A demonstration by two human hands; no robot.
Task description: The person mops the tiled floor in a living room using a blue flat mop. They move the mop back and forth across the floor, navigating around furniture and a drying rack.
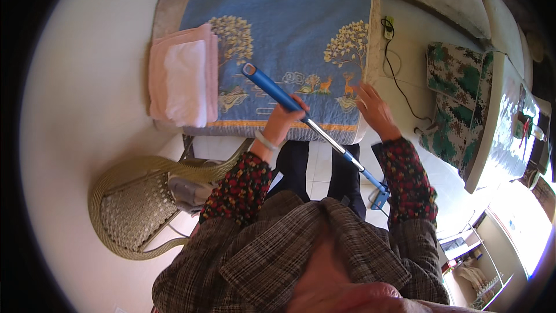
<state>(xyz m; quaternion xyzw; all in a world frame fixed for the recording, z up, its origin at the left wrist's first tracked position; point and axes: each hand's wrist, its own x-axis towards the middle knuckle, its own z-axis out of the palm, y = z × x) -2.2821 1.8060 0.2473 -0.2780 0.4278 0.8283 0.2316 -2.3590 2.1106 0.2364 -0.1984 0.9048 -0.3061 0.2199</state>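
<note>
My left hand (285, 115) is wrapped around the blue grip of a long-handled tool (326, 136), perhaps a mop. Its shaft is part silver metal, part blue, and slants down to the right toward a blue head piece (379, 200) by my right forearm. The lower end is partly hidden by my sleeve. My right hand (376, 108) hovers empty, fingers apart, by the right edge of a blue cover (278, 17) patterned with trees and deer. At the cover's left lie folded pink towels or cloths (184, 78), a paler one on top.
A woven chair (134, 208) stands at my left with grey cloth on it. To the right, a power strip (388, 27) and a black cord lie on the tiled floor. Camouflage cloth (456, 95) hangs beside a glossy table (506, 134). A sofa (438, 0) lines the upper right.
</note>
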